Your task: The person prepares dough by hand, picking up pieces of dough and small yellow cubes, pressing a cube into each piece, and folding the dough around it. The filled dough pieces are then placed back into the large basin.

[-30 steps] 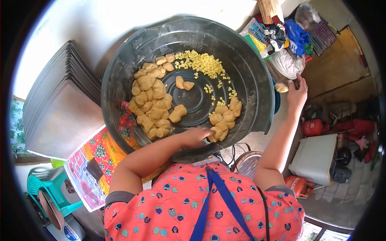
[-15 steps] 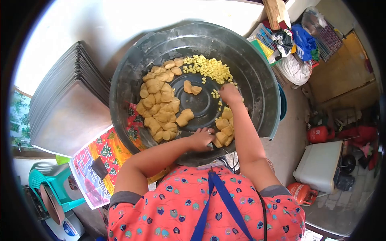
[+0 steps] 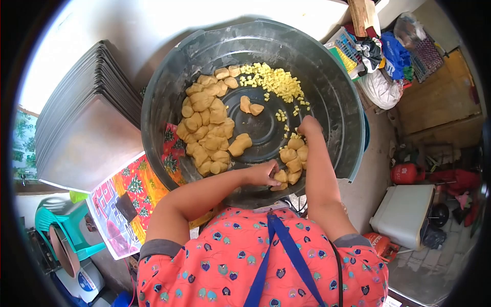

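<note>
My left hand (image 3: 265, 173) is at the near side of a big dark round tub (image 3: 327, 87), its fingers around a tan piece of dough (image 3: 280, 177) at the front of a small group. Farther right, my right hand (image 3: 310, 126) reaches down with its fingers closed; what they hold, if anything, is hidden. Just behind that group of dough it hovers or rests near loose yellow cubes (image 3: 296, 110). A bigger heap of yellow cubes (image 3: 279, 83) lies at the tub's far side. Many dough lumps (image 3: 204, 123) are packed along the left, with two joined pieces (image 3: 250, 106) near the middle.
A stack of metal trays (image 3: 92, 123) leans at the left, above a colourful printed cloth (image 3: 130, 199). A teal plastic chair (image 3: 71, 230) stands lower left. To the right are bags and baskets (image 3: 381, 56), a white container (image 3: 404, 215) and a red tank (image 3: 406, 174).
My left hand has moved right and closed around the front dough piece. My right hand has drawn back from the scattered cubes, toward me and to the right. The view has shifted slightly.
</note>
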The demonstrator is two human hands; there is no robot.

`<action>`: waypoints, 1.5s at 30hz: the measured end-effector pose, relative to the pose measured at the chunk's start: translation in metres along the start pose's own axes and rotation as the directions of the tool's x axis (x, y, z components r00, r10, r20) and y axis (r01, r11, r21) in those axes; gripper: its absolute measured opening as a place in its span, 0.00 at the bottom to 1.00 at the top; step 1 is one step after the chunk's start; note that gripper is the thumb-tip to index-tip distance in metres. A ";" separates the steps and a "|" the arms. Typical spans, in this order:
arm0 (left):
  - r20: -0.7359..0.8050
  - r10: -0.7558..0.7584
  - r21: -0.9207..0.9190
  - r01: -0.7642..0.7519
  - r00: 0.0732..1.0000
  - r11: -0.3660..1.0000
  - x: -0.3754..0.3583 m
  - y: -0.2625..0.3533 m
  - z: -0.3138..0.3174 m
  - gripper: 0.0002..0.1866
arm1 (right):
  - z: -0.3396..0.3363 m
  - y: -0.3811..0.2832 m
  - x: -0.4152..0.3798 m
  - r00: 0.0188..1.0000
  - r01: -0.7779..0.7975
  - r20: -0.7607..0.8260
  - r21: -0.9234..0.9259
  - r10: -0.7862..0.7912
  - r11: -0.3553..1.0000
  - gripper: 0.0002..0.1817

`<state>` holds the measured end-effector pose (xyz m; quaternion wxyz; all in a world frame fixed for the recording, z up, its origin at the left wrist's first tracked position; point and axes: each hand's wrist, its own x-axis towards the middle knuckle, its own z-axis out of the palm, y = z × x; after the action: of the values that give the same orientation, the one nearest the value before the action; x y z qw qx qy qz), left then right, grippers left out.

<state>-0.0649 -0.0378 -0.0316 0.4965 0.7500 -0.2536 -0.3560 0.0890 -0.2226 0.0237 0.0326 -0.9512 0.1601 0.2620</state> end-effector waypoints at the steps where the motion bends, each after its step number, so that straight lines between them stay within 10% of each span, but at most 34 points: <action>1: -0.019 -0.014 0.017 0.015 1.000 1.000 0.000 0.003 0.000 0.32 | 0.001 -0.001 -0.001 1.000 0.013 0.014 -0.039 -0.013 0.999 0.17; 5: -0.074 0.144 0.171 -0.130 0.987 0.977 -0.004 0.006 0.012 0.42 | 0.006 0.000 0.004 0.996 0.031 0.087 -0.132 -0.020 0.991 0.18; 11: 0.127 0.116 -0.172 -0.094 0.985 0.981 -0.006 0.012 -0.006 0.41 | 0.008 0.002 0.006 0.985 0.130 0.121 -0.056 -0.123 0.990 0.17; 17: 0.090 0.085 0.084 -0.092 0.992 0.992 -0.009 0.015 0.005 0.38 | 0.018 0.004 0.023 0.939 0.325 -0.181 0.179 -0.293 0.929 0.13; 20: 0.159 0.294 0.716 -0.315 0.943 0.623 -0.015 0.012 0.011 0.28 | -0.010 -0.005 -0.019 0.905 0.418 -0.177 0.541 -0.387 0.730 0.13; 27: 0.089 0.533 0.837 -0.353 0.841 0.418 -0.012 0.012 0.011 0.17 | -0.011 0.006 -0.044 0.842 0.477 -0.199 0.709 -0.501 0.520 0.12; 30: -0.109 0.334 0.636 -0.193 0.936 0.747 -0.014 0.019 0.002 0.13 | -0.006 0.013 -0.035 0.877 0.426 -0.190 0.731 -0.441 0.533 0.12; 34: -0.429 0.419 0.317 -0.301 0.800 0.900 0.000 0.004 -0.023 0.10 | -0.010 0.018 -0.036 0.891 0.335 -0.159 0.862 -0.424 0.381 0.11; 36: -0.457 0.219 -0.144 -0.315 0.862 0.938 0.002 -0.002 -0.035 0.08 | -0.011 0.017 -0.037 0.884 0.297 -0.142 0.906 -0.445 0.303 0.11; 42: -0.512 -0.218 -0.771 -0.333 0.831 0.543 -0.002 0.000 -0.056 0.08 | -0.016 0.016 -0.042 0.834 0.210 -0.096 0.966 -0.543 0.152 0.15; 45: -0.509 -0.125 -0.841 -0.462 0.851 0.281 -0.005 0.008 -0.065 0.14 | -0.016 0.014 -0.047 0.807 0.196 -0.073 0.969 -0.586 0.149 0.16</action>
<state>-0.0174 -0.0006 -0.0063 0.9222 0.3383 0.0576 -0.1784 0.0542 -0.2243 0.0614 0.6867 -0.6839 0.0180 0.2456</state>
